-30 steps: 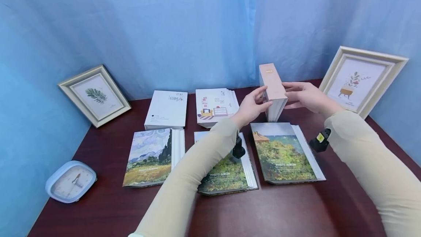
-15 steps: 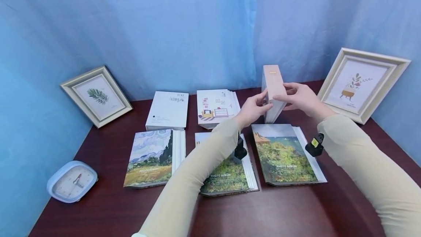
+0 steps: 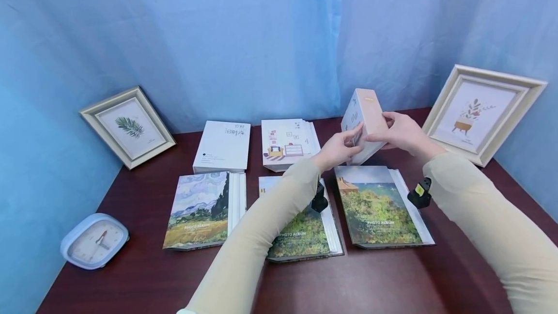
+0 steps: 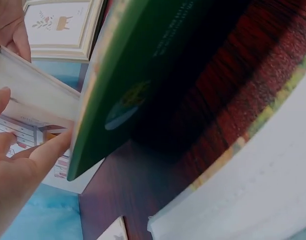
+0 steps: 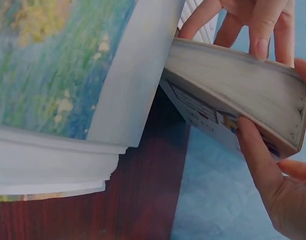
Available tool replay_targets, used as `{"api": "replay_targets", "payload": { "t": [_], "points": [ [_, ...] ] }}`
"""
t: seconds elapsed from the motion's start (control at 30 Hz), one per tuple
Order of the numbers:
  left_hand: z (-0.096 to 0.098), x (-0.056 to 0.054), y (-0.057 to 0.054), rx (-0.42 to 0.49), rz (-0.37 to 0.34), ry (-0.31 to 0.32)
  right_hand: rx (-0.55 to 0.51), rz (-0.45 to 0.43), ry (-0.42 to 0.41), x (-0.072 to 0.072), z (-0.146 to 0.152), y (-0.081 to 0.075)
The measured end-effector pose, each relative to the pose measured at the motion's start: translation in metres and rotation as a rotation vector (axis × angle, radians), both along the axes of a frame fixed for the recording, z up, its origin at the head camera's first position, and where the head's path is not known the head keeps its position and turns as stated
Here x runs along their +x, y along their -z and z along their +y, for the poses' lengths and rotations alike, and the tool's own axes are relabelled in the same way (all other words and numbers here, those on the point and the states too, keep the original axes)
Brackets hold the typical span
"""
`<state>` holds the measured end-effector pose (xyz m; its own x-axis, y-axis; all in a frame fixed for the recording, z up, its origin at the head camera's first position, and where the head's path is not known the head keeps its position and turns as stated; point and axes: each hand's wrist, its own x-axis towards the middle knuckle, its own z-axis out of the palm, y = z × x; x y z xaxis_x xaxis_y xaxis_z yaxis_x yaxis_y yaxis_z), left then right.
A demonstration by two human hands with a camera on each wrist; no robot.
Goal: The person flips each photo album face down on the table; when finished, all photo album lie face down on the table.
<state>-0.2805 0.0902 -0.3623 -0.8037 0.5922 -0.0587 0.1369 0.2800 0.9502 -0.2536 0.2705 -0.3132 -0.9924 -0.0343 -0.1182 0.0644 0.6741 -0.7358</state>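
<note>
At the back right of the head view, a thick photo album (image 3: 371, 113) with a pink spine leans on edge between both hands. My left hand (image 3: 336, 150) holds its left cover and near edge. On the other side my right hand (image 3: 403, 132) grips it, thumb across the spine. The right wrist view shows the album's white page edges (image 5: 242, 82) with fingers on both covers. In the left wrist view its printed cover (image 4: 28, 135) is partly hidden by fingers. A landscape-covered photo album (image 3: 383, 207) lies just in front.
On the dark red table (image 3: 348, 285) lie a white album (image 3: 221, 147), an album with a furniture drawing (image 3: 285, 144) and two more landscape albums. Picture frames (image 3: 128, 127) (image 3: 468, 110) stand at both sides. A blue clock (image 3: 94, 241) sits at left. Blue curtain hangs behind.
The pink-spined album has turned and tilted, so its printed left cover now shows. My right thumb has moved from the side onto the spine. The other albums have stayed in place.
</note>
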Motion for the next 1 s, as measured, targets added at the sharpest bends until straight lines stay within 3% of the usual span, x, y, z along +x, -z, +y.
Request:
{"api": "replay_targets", "payload": {
  "t": [0.17, 0.37, 0.47, 0.7, 1.0],
  "points": [
    [-0.001, 0.000, 0.005, -0.076, 0.071, 0.023, -0.003, -0.004, -0.008, 0.001, -0.002, 0.001],
    [-0.002, -0.002, 0.012, -0.299, 0.354, 0.120, -0.117, -0.018, 0.034, 0.000, 0.004, 0.012],
    [-0.003, -0.003, 0.012, -0.389, 0.438, 0.157, -0.180, -0.036, 0.063, -0.001, 0.009, 0.018],
    [-0.005, -0.006, 0.006, -0.584, 0.544, 0.215, -0.354, -0.106, 0.099, -0.005, 0.021, 0.028],
    [-0.002, -0.007, 0.006, -0.773, 0.599, 0.261, -0.424, -0.205, 0.058, -0.008, 0.037, 0.046]
  ]
}}
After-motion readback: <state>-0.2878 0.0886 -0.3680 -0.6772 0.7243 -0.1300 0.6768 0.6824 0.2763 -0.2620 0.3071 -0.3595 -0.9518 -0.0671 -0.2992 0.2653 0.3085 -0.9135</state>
